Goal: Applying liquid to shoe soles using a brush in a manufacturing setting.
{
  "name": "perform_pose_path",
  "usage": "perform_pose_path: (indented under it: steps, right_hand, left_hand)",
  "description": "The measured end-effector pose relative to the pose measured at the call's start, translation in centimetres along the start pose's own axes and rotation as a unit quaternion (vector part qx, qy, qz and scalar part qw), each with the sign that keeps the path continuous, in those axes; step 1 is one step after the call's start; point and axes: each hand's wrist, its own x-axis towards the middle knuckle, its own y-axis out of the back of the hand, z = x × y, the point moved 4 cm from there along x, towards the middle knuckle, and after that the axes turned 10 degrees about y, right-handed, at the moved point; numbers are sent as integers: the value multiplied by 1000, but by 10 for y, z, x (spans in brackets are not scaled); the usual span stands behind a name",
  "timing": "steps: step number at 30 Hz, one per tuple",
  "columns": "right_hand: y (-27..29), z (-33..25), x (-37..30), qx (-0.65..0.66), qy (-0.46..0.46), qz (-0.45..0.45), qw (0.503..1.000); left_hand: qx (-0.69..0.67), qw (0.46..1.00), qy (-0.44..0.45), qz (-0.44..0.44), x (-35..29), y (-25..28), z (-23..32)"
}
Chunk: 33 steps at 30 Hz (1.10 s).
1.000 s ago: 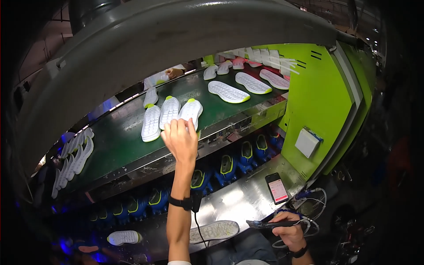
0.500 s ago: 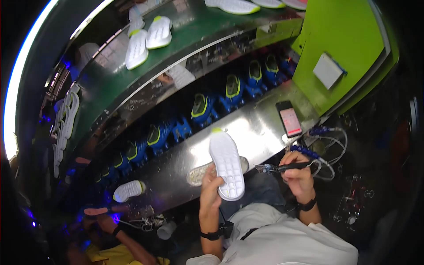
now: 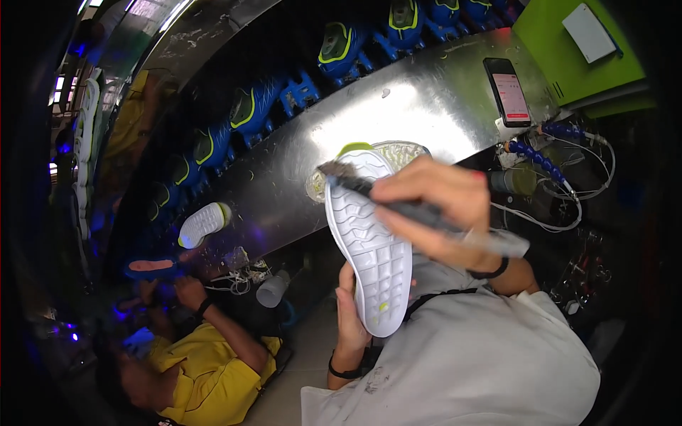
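A white shoe sole with a yellow-green tip is held up by my left hand, its fingers wrapped round the lower edge and side. My right hand grips a dark-handled brush, slightly blurred by motion. The brush's bristles lie over the upper left part of the sole and appear to touch its patterned face. Behind the sole, a pale, sole-shaped piece lies on the metal bench, partly hidden.
Blue shoes with yellow-green collars line the back of the bench. Another white sole lies left. A phone rests right, near blue hoses and white tubing. A co-worker in yellow sits lower left beside a pinkish sole.
My right hand has brought the brush leftward onto the sole, from beside it. The sole now sits lower relative to the bench, and the whole view has shifted downward.
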Motion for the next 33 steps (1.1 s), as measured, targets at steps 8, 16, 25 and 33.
perform_pose_path:
  steps: [8, 16, 25, 33]
  right_hand:
    - [-23, -15, -27, 59, 112, -36, 991]
    - [2, -23, -42, 120, -7, -56, 991]
    - [-7, -39, -56, 210, 5, -149, 966]
    - [26, 12, -69, 439, -101, -50, 891]
  left_hand:
    - [-305, 948, -85, -20, 11, 15, 14]
    - [-287, 950, -25, -122, 57, -35, 48]
    - [-132, 949, 287, -18, 67, -17, 77]
    - [12, 988, -140, 61, 6, 13, 81]
